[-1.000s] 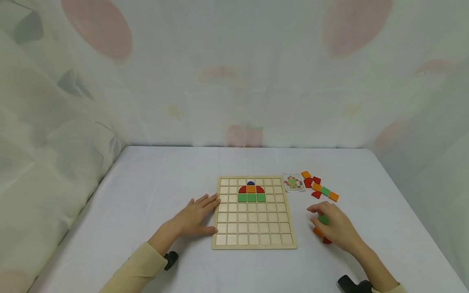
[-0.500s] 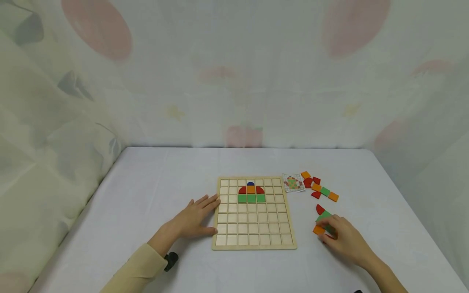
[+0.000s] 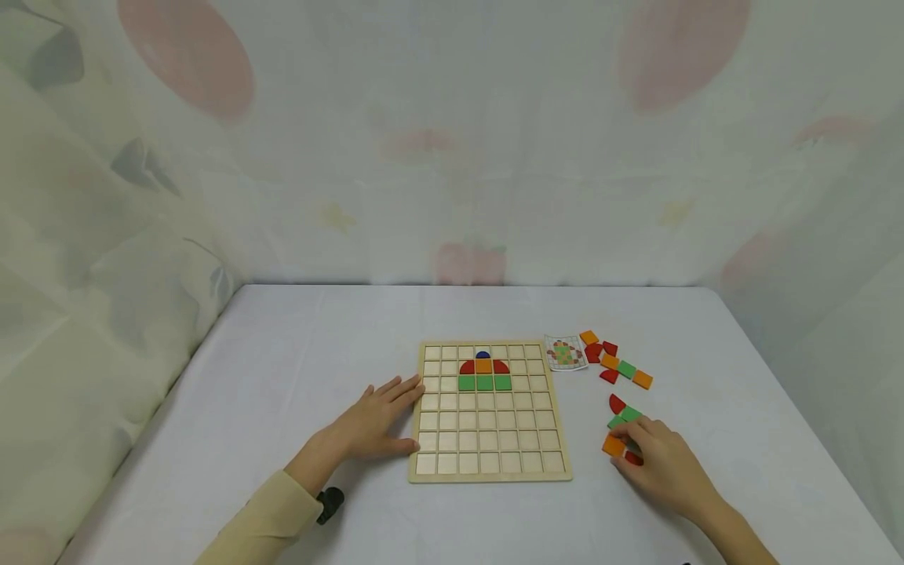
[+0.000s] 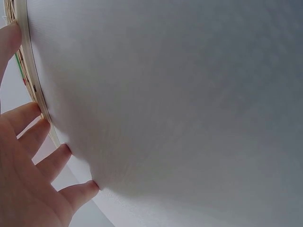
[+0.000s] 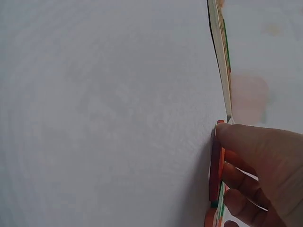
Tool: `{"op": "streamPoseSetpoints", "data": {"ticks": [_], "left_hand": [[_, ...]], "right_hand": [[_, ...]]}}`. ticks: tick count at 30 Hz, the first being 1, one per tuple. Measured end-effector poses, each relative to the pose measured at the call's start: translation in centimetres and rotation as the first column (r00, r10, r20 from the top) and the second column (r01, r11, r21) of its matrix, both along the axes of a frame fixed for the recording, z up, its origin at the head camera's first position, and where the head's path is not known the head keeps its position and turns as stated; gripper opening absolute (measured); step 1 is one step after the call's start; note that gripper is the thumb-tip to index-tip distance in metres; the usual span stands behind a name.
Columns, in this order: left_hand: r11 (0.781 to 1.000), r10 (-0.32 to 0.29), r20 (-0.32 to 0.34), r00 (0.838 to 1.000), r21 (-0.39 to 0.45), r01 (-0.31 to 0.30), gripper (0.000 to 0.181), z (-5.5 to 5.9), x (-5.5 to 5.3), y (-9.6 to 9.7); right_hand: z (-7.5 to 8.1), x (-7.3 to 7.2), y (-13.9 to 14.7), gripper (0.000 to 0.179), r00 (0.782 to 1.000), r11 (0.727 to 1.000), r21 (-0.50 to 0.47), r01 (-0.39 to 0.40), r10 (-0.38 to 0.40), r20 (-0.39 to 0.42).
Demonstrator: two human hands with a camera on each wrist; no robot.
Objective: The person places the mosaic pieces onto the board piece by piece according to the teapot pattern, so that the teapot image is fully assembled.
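Observation:
A wooden grid board (image 3: pixel 487 475) lies on the table with a blue half-round piece (image 3: pixel 483 355), red quarter-round pieces (image 3: pixel 467 367), an orange square (image 3: pixel 483 366) and green squares (image 3: pixel 484 382) set in its upper cells. My left hand (image 3: pixel 370 424), fingers spread, rests against the board's left edge. Right of the board, my right hand (image 3: pixel 660 459) pinches an orange square tile (image 3: pixel 612 446) between thumb and forefinger at the table surface. Beside that tile are green tiles (image 3: pixel 628 413), a red quarter-round (image 3: pixel 617 403) and another red piece (image 3: pixel 633 458), partly under the hand.
A small printed pattern card (image 3: pixel 566 353) lies at the board's upper right corner. Further right are loose orange, red and green tiles (image 3: pixel 626 369). White cloth covers the table (image 3: pixel 318 337), with patterned curtains behind and at the sides.
My right hand has come down and back toward me from above the near tiles, and its thumb and forefinger have closed on the orange square tile. My left hand stays on the board's edge.

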State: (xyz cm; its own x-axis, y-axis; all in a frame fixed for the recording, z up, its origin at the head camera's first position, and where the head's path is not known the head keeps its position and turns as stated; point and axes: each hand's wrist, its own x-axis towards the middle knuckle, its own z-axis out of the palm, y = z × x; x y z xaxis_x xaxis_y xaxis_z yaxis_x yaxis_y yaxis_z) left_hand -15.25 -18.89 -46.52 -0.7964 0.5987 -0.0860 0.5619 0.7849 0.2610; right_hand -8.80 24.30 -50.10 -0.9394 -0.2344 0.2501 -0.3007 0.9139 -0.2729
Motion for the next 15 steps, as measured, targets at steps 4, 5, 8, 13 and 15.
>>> {"op": "streamPoseSetpoints", "data": {"ticks": [4,5,8,13,15], "left_hand": [[1.0,0.002,0.003,1.0,0.001,-0.002,0.082,0.02,0.03,-0.02],[1.0,0.002,0.003,1.0,0.001,-0.002,0.082,0.02,0.03,-0.02],[1.0,0.001,0.001,1.0,0.003,-0.001,0.082,0.0,0.03,-0.02],[1.0,0.002,0.003,1.0,0.0,-0.002,0.082,0.04,0.03,0.0],[1.0,0.002,0.005,1.0,0.0,-0.002,0.082,0.1,0.03,0.02]], "right_hand": [[0.1,-0.1,-0.14,0.031,1.0,1.0,0.011,-0.002,0.002,-0.001],[0.15,-0.12,-0.18,0.031,1.0,1.0,0.012,-0.002,0.002,0.002],[0.24,-0.18,-0.25,0.031,1.0,1.0,0.007,-0.007,0.007,0.002],[0.44,-0.19,-0.28,0.03,1.0,1.0,-0.001,-0.019,0.019,-0.002],[0.52,-0.26,-0.27,0.03,1.0,1.0,-0.009,-0.025,0.025,-0.001]]}}
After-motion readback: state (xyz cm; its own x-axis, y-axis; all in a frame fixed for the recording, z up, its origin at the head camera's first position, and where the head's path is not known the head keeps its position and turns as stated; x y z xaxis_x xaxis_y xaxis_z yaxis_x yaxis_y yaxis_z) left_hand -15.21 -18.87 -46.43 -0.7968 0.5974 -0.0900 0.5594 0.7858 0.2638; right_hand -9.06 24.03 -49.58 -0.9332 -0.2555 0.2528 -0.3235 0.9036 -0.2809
